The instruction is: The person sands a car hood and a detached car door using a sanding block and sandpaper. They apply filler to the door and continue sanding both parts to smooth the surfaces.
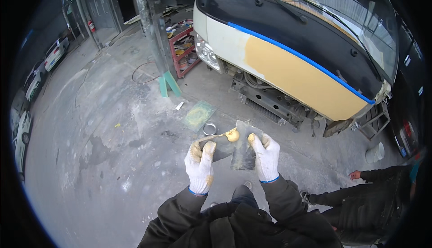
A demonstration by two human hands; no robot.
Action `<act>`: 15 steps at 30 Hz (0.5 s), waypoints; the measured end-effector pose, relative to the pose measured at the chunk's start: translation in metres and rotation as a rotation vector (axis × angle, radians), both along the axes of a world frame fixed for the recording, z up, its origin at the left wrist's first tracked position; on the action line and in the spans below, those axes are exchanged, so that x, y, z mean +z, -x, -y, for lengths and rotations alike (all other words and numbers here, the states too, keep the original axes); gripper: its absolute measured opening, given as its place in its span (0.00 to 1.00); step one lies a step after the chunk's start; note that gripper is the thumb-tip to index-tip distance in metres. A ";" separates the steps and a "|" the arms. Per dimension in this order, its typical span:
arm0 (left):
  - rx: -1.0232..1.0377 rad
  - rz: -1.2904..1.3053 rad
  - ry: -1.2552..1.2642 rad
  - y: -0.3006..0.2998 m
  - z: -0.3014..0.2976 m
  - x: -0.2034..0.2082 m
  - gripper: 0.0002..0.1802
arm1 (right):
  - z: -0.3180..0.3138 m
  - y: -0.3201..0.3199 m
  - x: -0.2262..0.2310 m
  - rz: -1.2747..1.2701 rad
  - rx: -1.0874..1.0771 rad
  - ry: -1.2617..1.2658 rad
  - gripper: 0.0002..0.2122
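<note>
My left hand (pixel 199 167), in a white knit glove with yellowish stains, is closed on a grey putty spreader (pixel 222 149). At that spreader's far end sits a rounded lump of pale yellow putty (pixel 232 135). My right hand (pixel 267 158), gloved alike, pinches a flat, smeared grey plate (pixel 243 157), its thumb lying over the face. The plate stands close beside the putty; whether they touch, I cannot tell. Both hands are held in front of my body above the floor.
Ahead stands a large white vehicle front (pixel 225 41) with a yellow-beige patch (pixel 288 66) and blue tape (pixel 297 54). A smeared sheet (pixel 199 114) and a round tin (pixel 209 129) lie on the floor. Left are a red cart (pixel 180 50) and post (pixel 150 23); right, another person (pixel 369 203) and a bucket (pixel 375 152).
</note>
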State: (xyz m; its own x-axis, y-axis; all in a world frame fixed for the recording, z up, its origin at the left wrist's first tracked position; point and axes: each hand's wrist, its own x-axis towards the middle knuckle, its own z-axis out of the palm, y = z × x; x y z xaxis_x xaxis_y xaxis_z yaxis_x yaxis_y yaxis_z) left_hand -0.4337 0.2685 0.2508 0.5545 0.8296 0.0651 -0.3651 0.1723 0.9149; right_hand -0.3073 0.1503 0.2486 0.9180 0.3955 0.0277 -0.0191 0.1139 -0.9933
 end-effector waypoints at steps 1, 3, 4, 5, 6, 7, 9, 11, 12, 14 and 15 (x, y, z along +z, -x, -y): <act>0.076 -0.021 -0.027 0.017 -0.016 -0.009 0.14 | -0.021 0.017 -0.006 0.001 0.068 0.028 0.08; 0.115 -0.065 -0.024 0.049 -0.041 -0.005 0.14 | -0.063 0.045 -0.004 -0.090 0.131 -0.040 0.09; 0.129 -0.084 -0.021 0.061 -0.051 -0.002 0.14 | -0.080 0.055 -0.003 -0.134 0.157 -0.072 0.09; 0.126 -0.102 0.011 0.074 -0.064 -0.002 0.16 | -0.100 0.064 -0.006 -0.160 0.199 -0.066 0.09; 0.148 -0.131 -0.030 0.083 -0.077 -0.005 0.17 | -0.121 0.073 -0.009 -0.183 0.208 -0.076 0.09; 0.167 -0.162 -0.070 0.090 -0.089 -0.009 0.17 | -0.142 0.083 -0.014 -0.208 0.214 -0.085 0.09; 0.205 -0.203 -0.133 0.105 -0.121 -0.013 0.20 | -0.185 0.102 -0.020 -0.260 0.247 -0.118 0.10; 0.230 -0.250 -0.180 0.116 -0.159 -0.026 0.20 | -0.226 0.115 -0.026 -0.312 0.284 -0.160 0.12; 0.236 -0.275 -0.210 0.120 -0.181 -0.029 0.21 | -0.251 0.119 -0.031 -0.349 0.302 -0.185 0.12; 0.235 -0.505 -0.377 0.130 -0.223 -0.028 0.23 | -0.297 0.125 -0.044 -0.438 0.319 -0.226 0.13; 0.218 -0.536 -0.390 0.131 -0.244 -0.025 0.23 | -0.325 0.131 -0.044 -0.481 0.317 -0.323 0.14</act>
State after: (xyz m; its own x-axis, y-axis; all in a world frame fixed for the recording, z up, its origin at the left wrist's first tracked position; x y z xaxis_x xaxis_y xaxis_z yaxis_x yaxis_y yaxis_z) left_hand -0.5646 0.5128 0.2255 0.4164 0.8976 0.1448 0.1650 -0.2312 0.9588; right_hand -0.4381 0.4755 0.2048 0.6979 0.6894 -0.1941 -0.5343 0.3208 -0.7821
